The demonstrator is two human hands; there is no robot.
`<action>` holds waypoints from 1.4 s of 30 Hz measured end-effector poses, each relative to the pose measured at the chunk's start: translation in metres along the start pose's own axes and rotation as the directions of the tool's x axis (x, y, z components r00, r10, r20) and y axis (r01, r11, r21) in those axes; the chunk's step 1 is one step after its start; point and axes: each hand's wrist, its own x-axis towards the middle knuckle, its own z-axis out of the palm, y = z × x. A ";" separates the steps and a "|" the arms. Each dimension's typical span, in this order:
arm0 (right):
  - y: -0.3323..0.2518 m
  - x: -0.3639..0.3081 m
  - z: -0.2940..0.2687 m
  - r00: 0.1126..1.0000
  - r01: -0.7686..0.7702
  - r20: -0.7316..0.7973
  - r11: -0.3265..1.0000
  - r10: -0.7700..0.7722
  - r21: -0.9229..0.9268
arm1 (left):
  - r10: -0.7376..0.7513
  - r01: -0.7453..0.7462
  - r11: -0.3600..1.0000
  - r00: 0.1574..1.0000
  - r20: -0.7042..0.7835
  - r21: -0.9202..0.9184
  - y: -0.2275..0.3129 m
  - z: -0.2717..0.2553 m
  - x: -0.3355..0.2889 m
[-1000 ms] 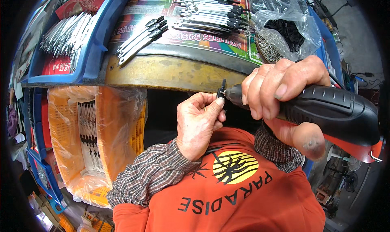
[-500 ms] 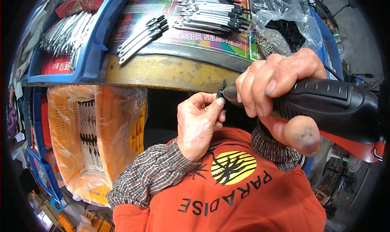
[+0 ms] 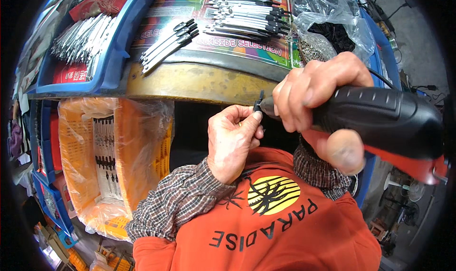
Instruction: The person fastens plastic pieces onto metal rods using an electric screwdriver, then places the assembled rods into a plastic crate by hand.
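My left hand [image 3: 232, 138] is closed in a pinch, thumb and forefinger on a small black part [image 3: 259, 101]. That part stands up past the fingertips just off the bench's front edge, and its lower portion is hidden. From the right, my right hand [image 3: 316, 93] wraps round a black-and-red power screwdriver [image 3: 384, 110] held sideways. The tool's tapered nose meets the black part; whether a screw sits there cannot be made out. Beyond my hands, several slim white pieces with black ends [image 3: 169, 45] lie on the bench, beside a bigger row of similar pieces [image 3: 244, 17].
A blue bin [image 3: 105, 81] of slim white pieces stands at the far left. Below it is an orange crate [image 3: 78, 185], plastic-lined, holding finished-looking rows. Small metal bits [image 3: 311, 51] and a clear bag [image 3: 327, 7] with black parts lie at the far right. The bench has a worn yellow edge [image 3: 190, 84].
My right hand and the screwdriver have shifted slightly left and up, the thumb blurred by motion. My left hand keeps its pinch on the black part, almost in the same place.
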 end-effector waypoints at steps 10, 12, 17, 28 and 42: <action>0.006 -0.007 -0.018 0.951 0.288 0.145 0.954 -0.274 -0.087 | 0.033 -0.041 0.988 0.998 0.054 0.150 0.001 -0.011 -0.004; -0.001 -0.006 -0.021 0.921 0.349 0.203 0.935 -0.332 -0.056 | 0.229 -0.242 0.913 0.970 0.078 0.329 0.005 -0.015 -0.011; -0.008 -0.013 -0.026 0.927 0.374 0.094 0.912 -0.362 -0.169 | 0.696 -0.531 0.284 0.687 0.209 0.798 0.038 -0.033 -0.005; -0.004 -0.022 -0.028 0.924 0.366 -0.095 0.928 -0.371 -0.065 | 0.695 -0.190 -0.377 0.589 0.412 0.907 0.112 -0.060 0.055; -0.005 -0.021 -0.024 0.906 0.273 -0.215 0.892 -0.364 -0.360 | 0.663 -0.251 -0.327 0.626 0.411 0.911 0.121 -0.078 0.094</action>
